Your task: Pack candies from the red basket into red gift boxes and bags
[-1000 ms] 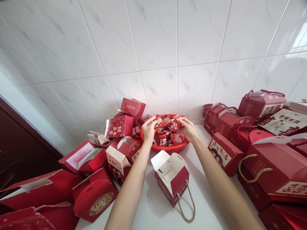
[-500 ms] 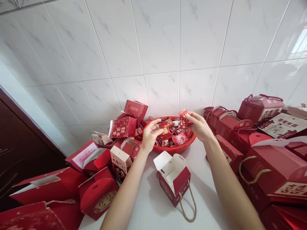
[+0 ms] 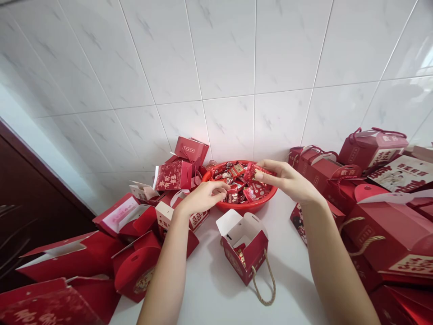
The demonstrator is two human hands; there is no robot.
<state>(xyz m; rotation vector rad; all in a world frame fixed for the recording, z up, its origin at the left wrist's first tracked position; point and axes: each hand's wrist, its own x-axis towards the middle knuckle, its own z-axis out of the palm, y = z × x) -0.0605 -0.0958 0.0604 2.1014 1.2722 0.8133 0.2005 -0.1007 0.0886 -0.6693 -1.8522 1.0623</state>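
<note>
A red basin (image 3: 248,208) near the wall holds many red wrapped candies (image 3: 237,187). Over the basin's right side, my right hand (image 3: 282,178) pinches a red candy packet (image 3: 254,174). My left hand (image 3: 207,195) is at the basin's left edge with its fingers curled, and whatever is between them cannot be made out. In front of the basin stands an open red box (image 3: 244,255) with white inner flaps and a rope handle (image 3: 269,289). A red and gold packet (image 3: 241,253) lies inside it.
Several red gift boxes, many with open tops, crowd the left (image 3: 137,266). More red boxes (image 3: 389,221) are piled on the right, some with rope handles. A white tiled wall (image 3: 230,126) rises behind the white table (image 3: 209,289).
A red and gold packet now shows in the open box, which looked bare inside before. My left hand no longer shows its packet and has shifted left. My right hand has lowered slightly.
</note>
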